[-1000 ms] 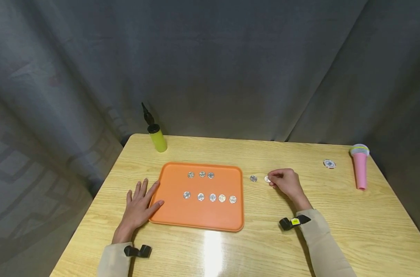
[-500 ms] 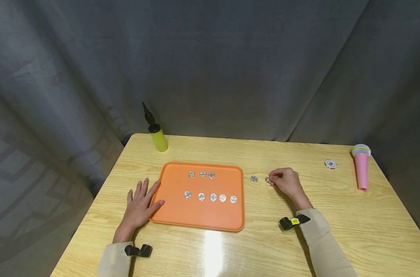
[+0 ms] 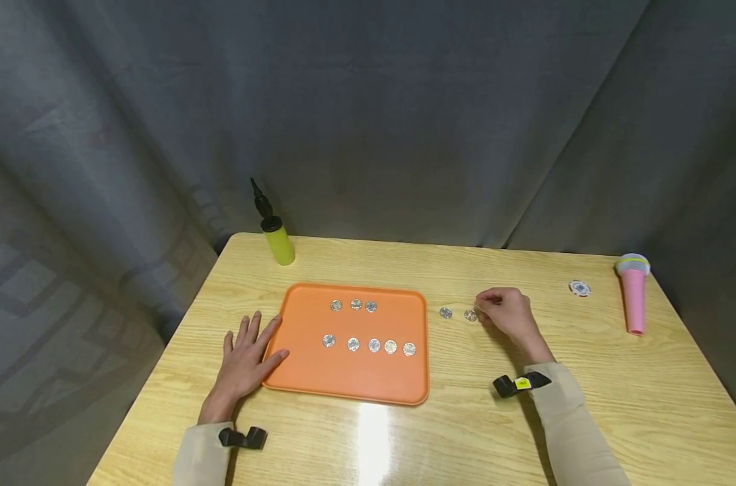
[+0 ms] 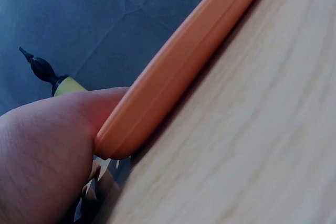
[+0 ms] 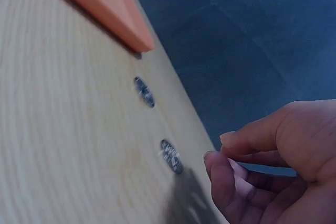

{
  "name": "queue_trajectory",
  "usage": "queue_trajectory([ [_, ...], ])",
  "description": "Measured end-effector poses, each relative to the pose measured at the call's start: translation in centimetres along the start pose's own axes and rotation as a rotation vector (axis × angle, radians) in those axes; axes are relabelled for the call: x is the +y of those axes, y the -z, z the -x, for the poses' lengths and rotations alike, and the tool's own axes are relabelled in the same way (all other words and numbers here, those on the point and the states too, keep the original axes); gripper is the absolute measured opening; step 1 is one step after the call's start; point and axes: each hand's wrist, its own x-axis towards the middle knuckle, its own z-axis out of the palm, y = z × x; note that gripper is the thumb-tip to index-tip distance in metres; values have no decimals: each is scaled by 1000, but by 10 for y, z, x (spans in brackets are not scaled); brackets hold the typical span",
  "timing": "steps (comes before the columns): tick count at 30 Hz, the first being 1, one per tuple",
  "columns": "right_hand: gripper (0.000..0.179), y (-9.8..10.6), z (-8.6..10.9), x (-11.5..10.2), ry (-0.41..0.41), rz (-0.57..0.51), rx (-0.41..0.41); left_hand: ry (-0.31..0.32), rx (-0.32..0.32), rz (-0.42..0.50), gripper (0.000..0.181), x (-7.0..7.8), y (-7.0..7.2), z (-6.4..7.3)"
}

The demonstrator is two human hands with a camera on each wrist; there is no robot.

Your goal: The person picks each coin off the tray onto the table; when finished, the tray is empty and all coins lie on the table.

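An orange tray (image 3: 374,388) lies on the table with several silver coins on it in two rows, among them one coin (image 3: 328,341) in the nearer row. My left hand (image 3: 240,364) rests at the tray's left edge, fingers spread and thumb over the rim; in the left wrist view the thumb's base touches the rim (image 4: 173,72). Right of the tray, two more coins lie on the wood, a left one (image 3: 445,312) and a right one (image 3: 471,315). Just above and beside the right coin is my right hand (image 3: 507,314), fingers curled, thumb and index tips close together, nothing seen between them.
A green hand pump (image 3: 279,244) with a black nozzle stands at the back left of the table (image 3: 465,432). Towards the right lie a white poker chip (image 3: 579,288) and a pink toy microphone (image 3: 633,297). A dark grey curtain (image 3: 392,121) hangs behind the table.
My right hand has let go of the right coin, which stays flat on the table, and has lifted slightly up and to the right. The left hand stays at the tray.
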Motion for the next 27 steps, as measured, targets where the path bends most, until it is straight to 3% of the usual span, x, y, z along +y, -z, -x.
queue_trajectory([
  [10,21,-4,-2,-20,-17,-77,-20,10,-21,-19,73,-1,-1,-1],
  [27,19,-42,-2,-48,58,-154,-101,13,-23,-16,73,-2,-1,-1],
])
